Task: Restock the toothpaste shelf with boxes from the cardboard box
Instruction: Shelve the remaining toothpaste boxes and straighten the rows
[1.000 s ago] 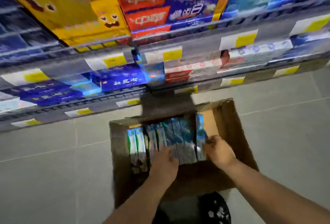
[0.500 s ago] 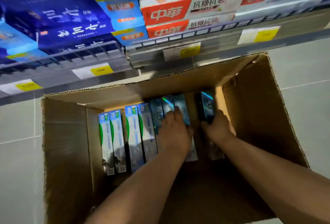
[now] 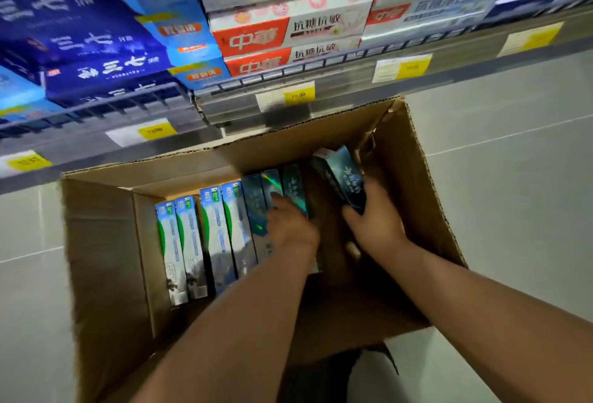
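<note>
An open cardboard box [image 3: 106, 242] stands on the floor below the shelf [image 3: 321, 94]. Inside it a row of toothpaste boxes [image 3: 211, 242] lies side by side, white-green ones at the left and dark teal ones further right. My right hand [image 3: 375, 226] grips one dark teal toothpaste box [image 3: 340, 178] by its near end, tilted up above the row. My left hand [image 3: 288, 226] lies on top of the teal boxes in the row, fingers over their upper faces; whether they curl around one is hidden.
The shelf above holds stacked toothpaste cartons, blue ones [image 3: 80, 43] at the left and red-and-white ones [image 3: 288, 27] in the middle, with yellow price tags [image 3: 298, 96] along the rail. Grey tiled floor [image 3: 513, 178] surrounds the box.
My right hand has lifted a teal box out of the row and tilted it upward. My left hand stays on the neighbouring boxes. The camera has moved closer to the carton.
</note>
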`<action>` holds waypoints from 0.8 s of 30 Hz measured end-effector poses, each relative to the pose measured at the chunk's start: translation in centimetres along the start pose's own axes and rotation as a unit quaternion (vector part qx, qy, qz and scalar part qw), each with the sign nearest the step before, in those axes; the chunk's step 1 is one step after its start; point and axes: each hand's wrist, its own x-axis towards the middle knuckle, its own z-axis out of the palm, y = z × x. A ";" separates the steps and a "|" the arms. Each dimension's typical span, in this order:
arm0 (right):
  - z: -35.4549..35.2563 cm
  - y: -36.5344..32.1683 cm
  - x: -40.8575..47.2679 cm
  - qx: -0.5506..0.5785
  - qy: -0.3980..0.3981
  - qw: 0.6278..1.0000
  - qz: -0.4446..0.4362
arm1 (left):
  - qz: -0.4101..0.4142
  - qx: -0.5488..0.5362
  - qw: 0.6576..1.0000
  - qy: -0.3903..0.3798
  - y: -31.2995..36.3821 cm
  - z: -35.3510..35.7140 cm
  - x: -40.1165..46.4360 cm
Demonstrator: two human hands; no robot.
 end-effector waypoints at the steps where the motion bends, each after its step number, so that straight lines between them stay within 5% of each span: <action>1: -0.7 -0.7 -0.8 0.007 -0.003 1.000 -0.012 | -0.010 -0.028 1.000 -0.004 -0.1 -1.1 -0.6; 7: -8.2 -9.0 -7.9 0.080 -0.023 0.996 -0.023 | 0.009 -0.158 0.987 -0.026 -0.9 -11.8 -9.7; 15: -21.2 -25.4 -18.2 0.244 -0.040 0.966 0.073 | -0.053 -0.342 0.938 -0.018 2.1 -30.5 -25.9; 24: -34.5 -45.0 -28.7 0.256 -0.075 0.957 -0.110 | 0.068 -0.437 0.893 0.079 5.0 -51.3 -41.8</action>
